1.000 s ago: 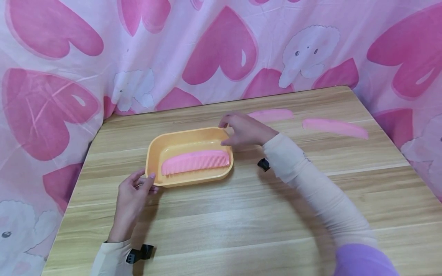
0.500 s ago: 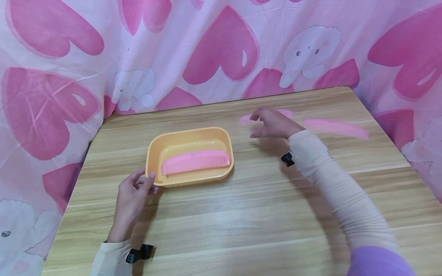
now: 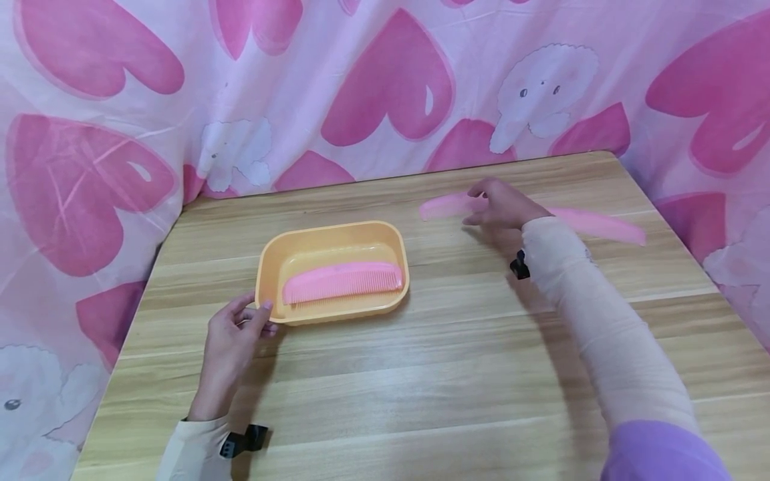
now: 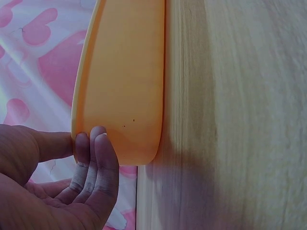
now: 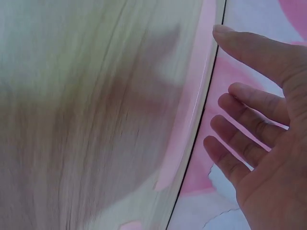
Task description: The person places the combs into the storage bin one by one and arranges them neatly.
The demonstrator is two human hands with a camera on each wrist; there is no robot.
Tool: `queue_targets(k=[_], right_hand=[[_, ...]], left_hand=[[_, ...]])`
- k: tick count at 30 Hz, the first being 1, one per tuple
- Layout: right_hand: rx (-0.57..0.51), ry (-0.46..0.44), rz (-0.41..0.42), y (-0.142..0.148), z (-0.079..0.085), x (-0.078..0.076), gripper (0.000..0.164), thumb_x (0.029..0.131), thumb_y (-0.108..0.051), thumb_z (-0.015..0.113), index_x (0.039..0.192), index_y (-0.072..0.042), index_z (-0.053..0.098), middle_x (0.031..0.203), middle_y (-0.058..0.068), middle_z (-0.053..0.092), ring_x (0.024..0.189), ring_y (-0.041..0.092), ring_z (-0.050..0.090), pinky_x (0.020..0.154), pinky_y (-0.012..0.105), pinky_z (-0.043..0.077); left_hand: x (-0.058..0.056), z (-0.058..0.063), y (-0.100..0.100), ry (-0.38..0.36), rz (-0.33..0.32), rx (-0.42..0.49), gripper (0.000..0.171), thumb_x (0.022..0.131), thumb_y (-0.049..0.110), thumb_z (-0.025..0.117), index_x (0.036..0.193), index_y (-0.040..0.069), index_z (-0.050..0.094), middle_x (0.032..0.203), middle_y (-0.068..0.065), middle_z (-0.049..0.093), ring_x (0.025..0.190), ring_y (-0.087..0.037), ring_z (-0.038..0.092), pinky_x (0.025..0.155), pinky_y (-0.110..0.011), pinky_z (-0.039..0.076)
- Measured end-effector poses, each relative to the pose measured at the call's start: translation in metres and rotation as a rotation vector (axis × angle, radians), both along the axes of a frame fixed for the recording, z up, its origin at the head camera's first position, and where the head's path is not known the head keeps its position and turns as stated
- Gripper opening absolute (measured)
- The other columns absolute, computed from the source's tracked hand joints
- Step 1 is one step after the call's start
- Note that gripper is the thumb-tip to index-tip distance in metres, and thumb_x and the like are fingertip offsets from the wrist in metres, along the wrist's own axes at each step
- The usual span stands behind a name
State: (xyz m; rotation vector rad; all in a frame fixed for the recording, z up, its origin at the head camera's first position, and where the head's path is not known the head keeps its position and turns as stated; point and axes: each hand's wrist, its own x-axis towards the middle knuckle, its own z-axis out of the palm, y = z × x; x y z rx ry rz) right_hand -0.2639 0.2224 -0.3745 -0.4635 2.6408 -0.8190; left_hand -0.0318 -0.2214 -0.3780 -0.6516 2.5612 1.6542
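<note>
A yellow-orange plastic basin (image 3: 327,235) stands on the table with a pink comb (image 3: 343,282) lying inside. At its near left corner my left hand (image 3: 233,337) pinches the rim between thumb and fingers, and the left wrist view shows the basin's outer wall (image 4: 122,72) by the fingertips. Farther right, my right hand (image 3: 504,204) is over a second pink comb (image 3: 448,204), covering its right part in the head view. In the right wrist view its fingers (image 5: 240,129) are spread and hold nothing, with that comb (image 5: 189,100) beyond them.
A third pink comb (image 3: 601,226) lies on the wooden table (image 3: 385,387) to the right, partly behind the right wrist. A pink curtain (image 3: 271,80) printed with hearts hangs right behind the table's back edge.
My right hand has left the basin's right rim and moved right and back to the second comb. My left hand and the basin have stayed put.
</note>
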Motion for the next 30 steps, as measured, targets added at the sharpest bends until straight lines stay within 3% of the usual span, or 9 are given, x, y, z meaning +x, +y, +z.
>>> queue_targets(k=[12,19,30], right_hand=[[-0.019,-0.061,-0.101,0.021,-0.005,-0.010,0.072,0.090,-0.021,0.079,0.146,0.006,0.043,0.151,0.026,0.039,0.139,0.043,0.037,0.114,0.059,0.036],[-0.038,-0.105,-0.176,0.029,-0.012,-0.014,0.078,0.090,-0.030,0.078,0.150,0.001,0.039,0.152,0.024,0.038,0.134,0.040,0.040,0.112,0.058,0.040],[-0.010,-0.076,-0.145,0.035,-0.021,-0.020,0.075,0.090,-0.027,0.078,0.146,0.009,0.042,0.143,0.027,0.041,0.127,0.040,0.040,0.112,0.058,0.037]], left_hand=[[0.000,0.001,0.001,-0.006,-0.001,-0.002,0.055,0.103,0.025,0.062,0.148,-0.002,0.045,0.090,-0.010,0.067,0.074,-0.011,0.069,0.071,-0.023,0.062],[0.000,0.000,0.000,0.011,0.005,0.001,0.055,0.103,0.024,0.062,0.148,-0.002,0.046,0.088,-0.009,0.067,0.073,-0.010,0.069,0.072,-0.023,0.062],[-0.001,0.001,0.000,-0.013,0.007,-0.008,0.054,0.103,0.024,0.062,0.148,-0.002,0.046,0.091,-0.011,0.068,0.074,-0.012,0.069,0.072,-0.024,0.062]])
